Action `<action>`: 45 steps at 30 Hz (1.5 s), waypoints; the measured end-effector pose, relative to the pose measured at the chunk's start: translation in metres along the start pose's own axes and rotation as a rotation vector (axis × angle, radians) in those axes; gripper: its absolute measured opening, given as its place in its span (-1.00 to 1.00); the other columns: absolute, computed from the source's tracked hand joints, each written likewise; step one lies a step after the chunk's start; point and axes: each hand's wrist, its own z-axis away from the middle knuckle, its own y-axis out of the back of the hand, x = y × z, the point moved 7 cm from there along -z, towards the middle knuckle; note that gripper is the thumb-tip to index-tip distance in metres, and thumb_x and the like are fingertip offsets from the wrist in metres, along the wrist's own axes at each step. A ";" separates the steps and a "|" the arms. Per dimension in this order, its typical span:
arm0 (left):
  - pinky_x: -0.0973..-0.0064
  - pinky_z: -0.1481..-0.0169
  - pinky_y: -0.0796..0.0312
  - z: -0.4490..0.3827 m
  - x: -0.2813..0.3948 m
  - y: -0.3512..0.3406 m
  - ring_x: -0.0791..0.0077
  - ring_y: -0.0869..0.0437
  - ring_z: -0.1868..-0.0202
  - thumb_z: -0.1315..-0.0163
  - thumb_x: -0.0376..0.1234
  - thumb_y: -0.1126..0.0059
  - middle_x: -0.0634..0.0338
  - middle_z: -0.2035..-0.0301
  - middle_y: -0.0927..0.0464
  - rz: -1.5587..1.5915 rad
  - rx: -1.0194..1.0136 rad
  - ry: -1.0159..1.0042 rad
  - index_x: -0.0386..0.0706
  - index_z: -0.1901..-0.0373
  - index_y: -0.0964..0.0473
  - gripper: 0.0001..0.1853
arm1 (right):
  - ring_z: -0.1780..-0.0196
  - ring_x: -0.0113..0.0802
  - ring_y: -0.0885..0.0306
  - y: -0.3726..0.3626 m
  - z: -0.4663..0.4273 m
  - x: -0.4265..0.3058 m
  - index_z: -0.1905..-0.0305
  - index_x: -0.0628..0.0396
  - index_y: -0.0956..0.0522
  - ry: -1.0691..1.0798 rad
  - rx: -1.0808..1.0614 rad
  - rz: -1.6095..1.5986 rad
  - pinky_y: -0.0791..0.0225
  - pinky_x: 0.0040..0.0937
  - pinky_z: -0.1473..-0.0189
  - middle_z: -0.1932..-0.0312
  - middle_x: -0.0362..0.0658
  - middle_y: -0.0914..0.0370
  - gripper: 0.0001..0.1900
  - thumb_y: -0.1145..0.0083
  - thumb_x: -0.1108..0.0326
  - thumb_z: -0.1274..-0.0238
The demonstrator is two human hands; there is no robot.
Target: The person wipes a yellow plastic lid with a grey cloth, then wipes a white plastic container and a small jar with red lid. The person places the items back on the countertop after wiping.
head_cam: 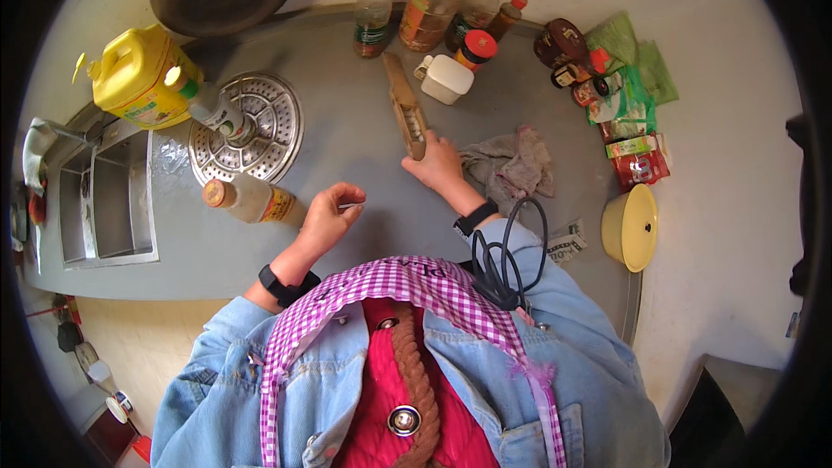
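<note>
My right hand (439, 166) grips the near end of a long wooden slicer board (402, 104), which has a slot in its lower half. The board's far end points toward the bottles at the back of the grey countertop (338, 123). To the right of that hand lies a crumpled greyish cloth (510, 162). My left hand (330, 213) hovers over the counter with its fingers curled and a gap between thumb and forefinger. A pale sliver shows by the thumb; what it is, I cannot tell. Left of this hand is a glass bottle (260, 200) with an orange-brown cap.
A round perforated metal steamer plate (276, 101) carries a clear bottle (218, 114). Behind are a yellow oil jug (140, 81) and a double sink (123, 201). Toward the back stand a white container (446, 80) and a red-lidded jar (478, 50). A yellow lidded pot (627, 227) sits right.
</note>
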 end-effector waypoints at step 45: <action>0.39 0.16 -0.60 -0.034 0.031 -0.057 0.26 -0.69 0.25 -0.29 -0.46 0.01 -0.02 0.33 -0.59 -0.050 0.114 0.558 -0.42 0.19 -0.45 -0.83 | 0.19 -0.29 -0.46 0.583 -0.207 0.432 0.07 0.28 -0.51 0.150 1.204 -0.857 -0.33 -0.32 0.13 0.23 -0.10 -0.54 -0.65 -0.22 0.22 -0.20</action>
